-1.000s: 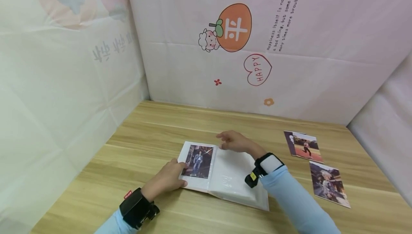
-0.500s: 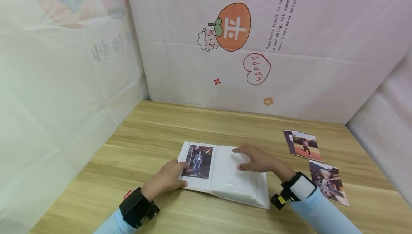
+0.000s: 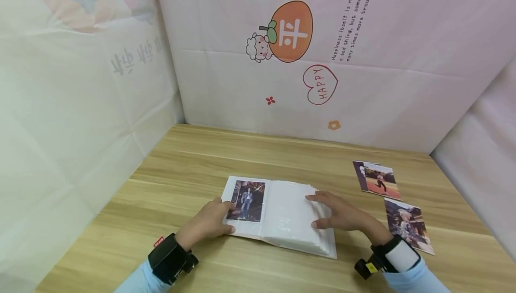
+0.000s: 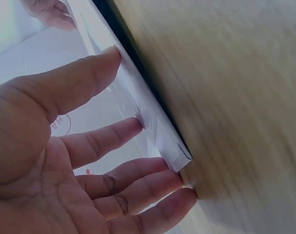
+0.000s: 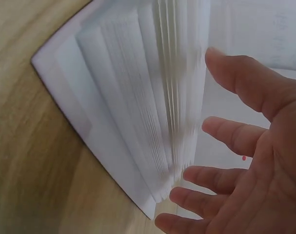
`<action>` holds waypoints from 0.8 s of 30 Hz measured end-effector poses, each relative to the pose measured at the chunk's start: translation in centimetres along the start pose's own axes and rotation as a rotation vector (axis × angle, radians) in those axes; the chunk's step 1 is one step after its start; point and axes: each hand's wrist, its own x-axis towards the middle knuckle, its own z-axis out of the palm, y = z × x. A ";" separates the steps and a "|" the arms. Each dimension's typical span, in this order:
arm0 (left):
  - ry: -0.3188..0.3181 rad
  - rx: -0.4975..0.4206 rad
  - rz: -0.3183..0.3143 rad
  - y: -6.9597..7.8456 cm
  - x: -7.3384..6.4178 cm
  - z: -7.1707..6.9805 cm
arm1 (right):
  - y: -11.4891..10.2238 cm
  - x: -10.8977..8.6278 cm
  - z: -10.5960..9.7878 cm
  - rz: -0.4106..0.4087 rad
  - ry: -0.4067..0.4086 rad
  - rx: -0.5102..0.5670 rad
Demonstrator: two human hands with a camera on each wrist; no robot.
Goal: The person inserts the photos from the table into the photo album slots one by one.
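Observation:
A photo album [image 3: 287, 217] lies spread on the wooden table, its right page a blank clear sleeve. A photo of a person in blue [image 3: 247, 201] fills the left page. At the album's left edge, my left hand [image 3: 207, 221] rests with fingers and thumb extended. The left wrist view has the thumb and fingertips of that hand [image 4: 55, 161] against the album's edge. My right hand [image 3: 342, 212] spreads its fingers over the right page's outer edge. In the right wrist view its fingertips are close to the fanned stack of sleeves [image 5: 152, 97], with nothing held.
To the right lie loose photos: one of a runner on a red track [image 3: 380, 180], overlapping a dark one [image 3: 358, 174], and one of a white-haired figure [image 3: 408, 225] near my right wrist. A printed white cloth [image 3: 242, 82] hangs behind the table [image 3: 193, 154].
My right hand has moved from the album's top middle, rightward and toward me, to the right page's outer edge. The left hand has stayed in place on the album.

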 end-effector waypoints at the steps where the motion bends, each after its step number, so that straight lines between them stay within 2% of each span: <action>1: 0.000 -0.001 0.000 0.0 0.0 0.0 | 0.0 -0.1 0.1 0.012 -0.006 0.013; 6: 0.000 -0.011 0.001 0.2 -0.1 0.0 | 0.3 -0.6 0.6 0.049 -0.012 0.006; 13: 0.006 -0.009 0.009 0.4 -0.3 -0.1 | 0.9 -0.7 1.4 0.054 0.018 -0.039; 24: 0.018 -0.017 -0.020 0.4 -0.3 0.1 | 1.0 -0.8 1.8 0.088 0.014 -0.053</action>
